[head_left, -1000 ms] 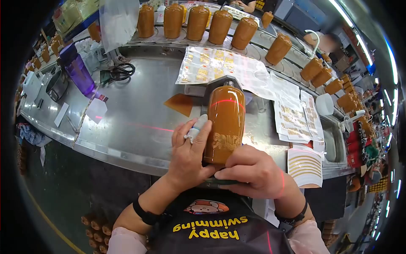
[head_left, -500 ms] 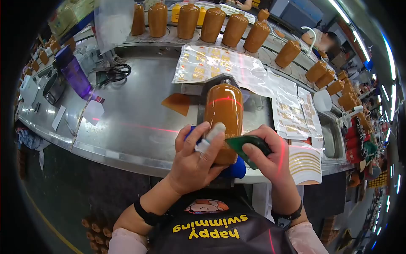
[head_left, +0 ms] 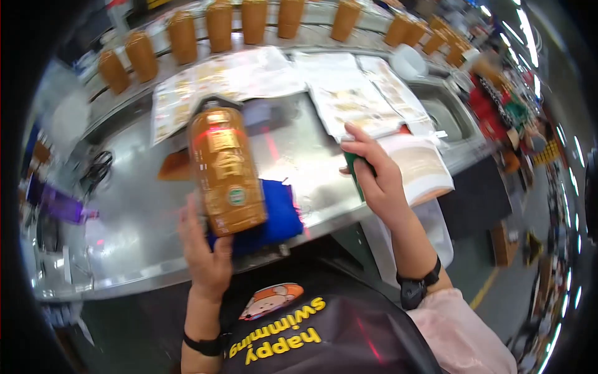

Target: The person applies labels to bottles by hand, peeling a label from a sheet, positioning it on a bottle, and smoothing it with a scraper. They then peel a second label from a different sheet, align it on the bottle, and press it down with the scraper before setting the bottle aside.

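A brown bottle (head_left: pixel 228 171) with raised gold lettering and a small green round label lies in a dark holder, its neck pointing away from me. My left hand (head_left: pixel 208 255) is closed around its lower left side, thumb at the base; the fingers are partly blurred. A blue cloth (head_left: pixel 280 212) sits under and beside the bottle's lower end. Off to the right, my right hand (head_left: pixel 377 177) grips a green scraper (head_left: pixel 354 168), apart from the bottle and close to a stack of curved white label sheets (head_left: pixel 417 165).
Printed sticker sheets (head_left: pixel 349 93) cover the back of the metal table (head_left: pixel 143 230). More brown bottles (head_left: pixel 219 25) stand in a row behind. Black scissors (head_left: pixel 96 171) and a purple bottle (head_left: pixel 62 202) lie left; a sink (head_left: pixel 445 112) is at right.
Gold lettering now shows on the bottle's upper side, which looked plain before. My right hand and the scraper have moved away from the bottle to the right. The view has swung right.
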Motion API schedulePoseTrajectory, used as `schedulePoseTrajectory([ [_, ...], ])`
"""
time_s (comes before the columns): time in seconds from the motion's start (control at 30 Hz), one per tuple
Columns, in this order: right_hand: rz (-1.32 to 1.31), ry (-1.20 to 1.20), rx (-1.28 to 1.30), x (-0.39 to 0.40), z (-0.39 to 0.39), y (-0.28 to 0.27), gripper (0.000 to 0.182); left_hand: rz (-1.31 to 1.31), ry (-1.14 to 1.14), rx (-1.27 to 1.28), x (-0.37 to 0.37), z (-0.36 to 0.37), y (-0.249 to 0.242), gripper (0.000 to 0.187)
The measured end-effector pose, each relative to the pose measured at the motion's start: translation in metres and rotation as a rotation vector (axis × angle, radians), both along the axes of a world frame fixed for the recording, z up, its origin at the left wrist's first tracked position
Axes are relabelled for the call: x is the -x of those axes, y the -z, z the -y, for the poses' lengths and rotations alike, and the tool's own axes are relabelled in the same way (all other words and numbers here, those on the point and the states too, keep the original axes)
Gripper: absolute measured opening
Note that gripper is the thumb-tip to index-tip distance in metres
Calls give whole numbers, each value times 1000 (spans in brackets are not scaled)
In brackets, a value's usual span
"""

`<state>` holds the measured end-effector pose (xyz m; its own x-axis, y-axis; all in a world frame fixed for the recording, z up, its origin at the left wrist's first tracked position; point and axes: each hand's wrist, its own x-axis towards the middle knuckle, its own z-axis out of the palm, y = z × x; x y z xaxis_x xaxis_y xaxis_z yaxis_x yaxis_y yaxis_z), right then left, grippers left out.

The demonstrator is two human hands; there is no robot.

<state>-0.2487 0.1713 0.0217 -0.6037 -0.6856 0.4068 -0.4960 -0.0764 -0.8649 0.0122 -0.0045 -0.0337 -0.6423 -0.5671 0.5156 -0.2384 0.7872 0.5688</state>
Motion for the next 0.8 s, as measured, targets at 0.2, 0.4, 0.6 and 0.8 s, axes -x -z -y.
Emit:
schedulePoseTrajectory([
  [0.2,-607,356,-515,83,-115,10,32,-140,76,-251,9,-7,-1,71],
  [0.4,-810,464,-695,73,-158,38,23,-219,118,-358,16,-12,1,69],
  [0.6,-738,432,-584,71,-152,37,21,-175,95,-303,13,-8,3,69],
  [0.8,-695,418,-638,70,-149,37,23,-192,103,-329,11,-7,5,69],
])
